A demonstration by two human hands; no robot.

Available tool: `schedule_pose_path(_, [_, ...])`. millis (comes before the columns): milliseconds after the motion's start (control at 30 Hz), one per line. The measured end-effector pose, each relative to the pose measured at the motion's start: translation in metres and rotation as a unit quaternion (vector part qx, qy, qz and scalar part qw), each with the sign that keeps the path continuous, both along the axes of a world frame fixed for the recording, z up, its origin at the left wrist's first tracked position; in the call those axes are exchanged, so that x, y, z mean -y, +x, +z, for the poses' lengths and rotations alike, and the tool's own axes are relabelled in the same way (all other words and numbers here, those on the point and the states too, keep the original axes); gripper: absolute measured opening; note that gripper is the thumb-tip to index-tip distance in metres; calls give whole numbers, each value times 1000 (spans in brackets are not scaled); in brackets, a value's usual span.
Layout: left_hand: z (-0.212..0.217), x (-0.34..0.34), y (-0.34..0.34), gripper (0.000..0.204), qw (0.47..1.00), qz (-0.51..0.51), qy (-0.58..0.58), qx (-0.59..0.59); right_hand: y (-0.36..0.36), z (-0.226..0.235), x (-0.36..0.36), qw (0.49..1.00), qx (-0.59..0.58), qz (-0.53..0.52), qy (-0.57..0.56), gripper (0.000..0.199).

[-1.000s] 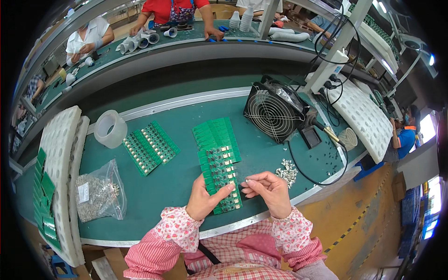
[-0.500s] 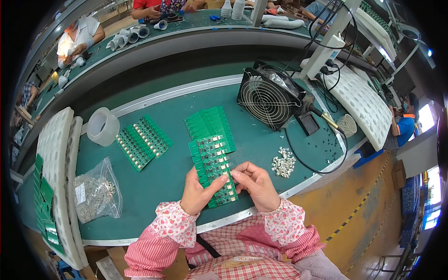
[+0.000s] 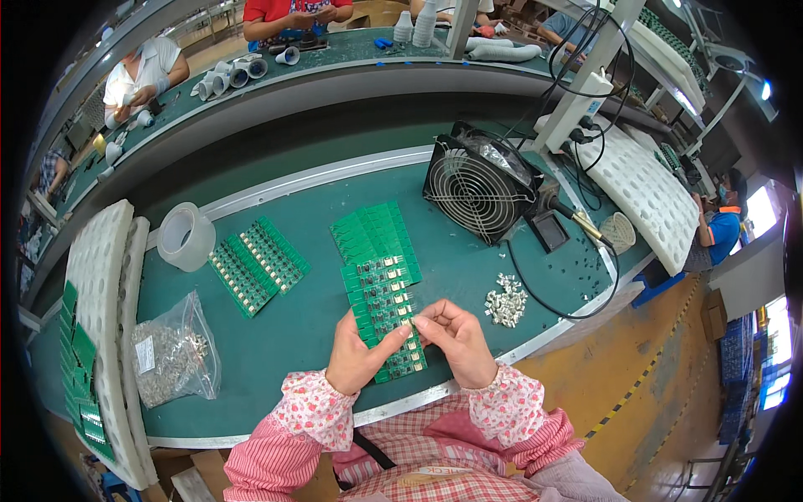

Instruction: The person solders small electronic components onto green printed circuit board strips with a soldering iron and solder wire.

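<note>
A long green circuit board panel (image 3: 381, 305) lies on the green bench in front of me. My left hand (image 3: 358, 356) rests on its near left edge, thumb on the board. My right hand (image 3: 456, 339) hovers over the near right side with fingertips pinched together, seemingly on a tiny part that is too small to make out. A second green panel (image 3: 375, 230) lies just beyond the first. A small heap of metal parts (image 3: 506, 299) sits to the right of my right hand.
Another green panel (image 3: 258, 265) and a tape roll (image 3: 186, 237) lie at the left. A clear bag of metal parts (image 3: 171, 351) is near the white foam trays (image 3: 104, 293). A desk fan (image 3: 478, 188) and soldering iron (image 3: 577, 219) stand at the right. People work at the far bench.
The camera has tilted, shifting the view. My right hand has come in from the heap side to the board's near right edge, fingertips now pinched beside my left thumb.
</note>
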State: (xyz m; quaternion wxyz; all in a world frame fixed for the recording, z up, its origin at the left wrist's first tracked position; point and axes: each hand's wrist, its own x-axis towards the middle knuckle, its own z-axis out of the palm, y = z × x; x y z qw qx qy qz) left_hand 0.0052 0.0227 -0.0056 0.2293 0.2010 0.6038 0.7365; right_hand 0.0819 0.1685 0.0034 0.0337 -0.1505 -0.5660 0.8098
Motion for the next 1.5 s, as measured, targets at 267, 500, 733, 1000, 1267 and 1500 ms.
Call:
schedule_pose_path(267, [4,0,2,30,999,-1,-26,-46,2,-15,9,998,-36,-42,19,14])
schedule_pose_path(500, [12,-5,10,41,996,-48,-33,-69,4,-10,15,991,-61,-123,-5,14])
schedule_pose_path(733, [1,-4,3,42,998,-19,7,62,0,6,-61,793,-58,-215,567,18])
schedule_pose_path(1000, [0,-6,0,37,994,-14,32,101,-9,-10,-134,621,21,-218,753,14])
schedule_pose_path(1267, [1,-6,0,37,987,-8,53,150,7,5,-104,900,-13,-229,369,13])
schedule_pose_path(1500, [0,-3,-1,35,988,-1,61,141,9,11,-41,995,-28,-66,68,14])
